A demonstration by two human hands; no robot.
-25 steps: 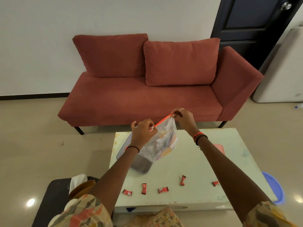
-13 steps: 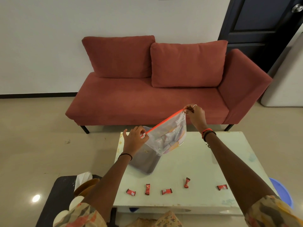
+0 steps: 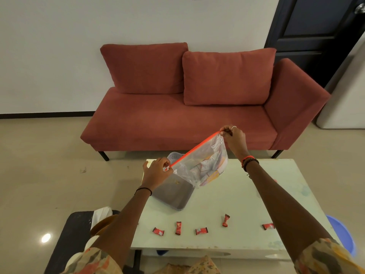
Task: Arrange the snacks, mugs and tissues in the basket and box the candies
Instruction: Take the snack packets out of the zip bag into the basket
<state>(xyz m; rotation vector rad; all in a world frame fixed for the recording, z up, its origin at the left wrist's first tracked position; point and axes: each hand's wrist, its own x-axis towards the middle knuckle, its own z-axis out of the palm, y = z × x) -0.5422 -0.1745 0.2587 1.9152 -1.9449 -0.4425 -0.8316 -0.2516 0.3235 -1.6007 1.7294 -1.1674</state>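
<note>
A clear zip bag (image 3: 205, 167) with an orange zip strip and snack packets inside hangs above the white table (image 3: 237, 198). My left hand (image 3: 158, 172) pinches the zip's slider at the bag's lower left end. My right hand (image 3: 234, 138) grips the upper right corner, so the zip line slants up to the right. Under the bag stands a grey perforated basket (image 3: 173, 196) with crumbs on its floor. Several red wrapped candies (image 3: 201, 230) lie in a row near the table's front edge.
A red sofa (image 3: 189, 119) stands behind the table. At lower left a dark stool (image 3: 69, 234) holds a tissue pack (image 3: 101, 214) and a brown mug (image 3: 102, 224). A blue tub (image 3: 343, 234) sits on the floor at right.
My hands have spread apart along the zip: the left went down and left with the slider, the right rose to the right. The bag now slants over the basket.
</note>
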